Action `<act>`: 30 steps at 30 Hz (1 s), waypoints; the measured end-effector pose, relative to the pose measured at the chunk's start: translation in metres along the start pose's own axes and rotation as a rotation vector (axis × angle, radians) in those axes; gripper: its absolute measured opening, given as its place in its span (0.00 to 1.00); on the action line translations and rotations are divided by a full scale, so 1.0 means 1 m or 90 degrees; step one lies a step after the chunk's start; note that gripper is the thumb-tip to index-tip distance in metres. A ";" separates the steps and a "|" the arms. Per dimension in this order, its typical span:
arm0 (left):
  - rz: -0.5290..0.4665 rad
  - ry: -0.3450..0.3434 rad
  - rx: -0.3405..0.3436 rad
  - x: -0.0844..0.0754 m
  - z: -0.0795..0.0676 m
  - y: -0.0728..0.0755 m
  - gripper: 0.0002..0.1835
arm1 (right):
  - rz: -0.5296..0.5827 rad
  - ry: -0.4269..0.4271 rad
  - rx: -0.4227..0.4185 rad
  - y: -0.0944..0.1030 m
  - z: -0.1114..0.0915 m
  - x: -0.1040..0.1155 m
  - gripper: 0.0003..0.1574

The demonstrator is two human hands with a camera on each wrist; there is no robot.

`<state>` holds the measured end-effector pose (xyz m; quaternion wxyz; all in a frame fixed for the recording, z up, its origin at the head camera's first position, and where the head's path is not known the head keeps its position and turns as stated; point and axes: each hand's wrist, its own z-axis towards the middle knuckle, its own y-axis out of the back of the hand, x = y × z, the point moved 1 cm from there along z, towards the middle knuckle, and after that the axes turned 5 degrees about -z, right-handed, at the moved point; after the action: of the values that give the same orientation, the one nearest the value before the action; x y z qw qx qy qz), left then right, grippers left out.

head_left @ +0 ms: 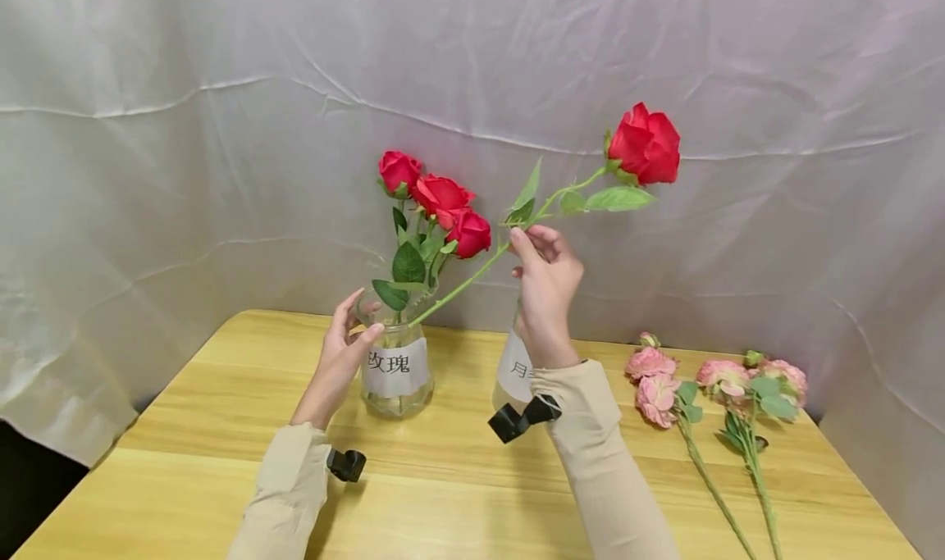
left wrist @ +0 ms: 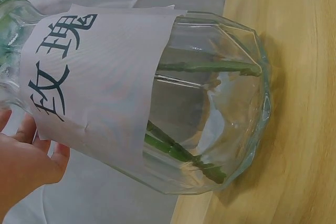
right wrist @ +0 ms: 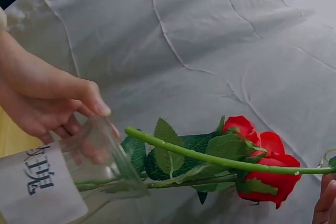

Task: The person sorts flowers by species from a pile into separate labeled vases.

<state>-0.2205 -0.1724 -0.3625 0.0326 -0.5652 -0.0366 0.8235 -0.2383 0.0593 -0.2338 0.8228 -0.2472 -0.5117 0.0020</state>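
My right hand (head_left: 550, 277) pinches the green stem of a single red rose (head_left: 645, 144) between thumb and fingers. That stem slants down to the left, and in the right wrist view its cut end (right wrist: 130, 130) lies just beyond the mouth of a glass vase (left wrist: 239, 108). My left hand (head_left: 341, 361) grips the vase around its neck, thumb toward me. Several red roses (head_left: 443, 199) with dark green leaves stand inside it, their stem ends (left wrist: 210, 169) near the bottom. A white label (head_left: 399, 367) with black characters covers the vase's front.
A second labelled vase (head_left: 509, 367) stands behind my right wrist, partly hidden. Pink flowers (head_left: 657, 388) on long stems lie on the right of the wooden table (head_left: 435, 486). A pale cloth (head_left: 295, 158) hangs behind the table.
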 end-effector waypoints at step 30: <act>0.008 0.006 0.009 0.001 0.001 -0.001 0.36 | -0.024 -0.036 0.004 -0.022 -0.022 -0.046 0.08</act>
<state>-0.2216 -0.1712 -0.3628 0.0316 -0.5690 -0.0275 0.8213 -0.2477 0.0189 -0.2713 0.8089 -0.2349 -0.5390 -0.0047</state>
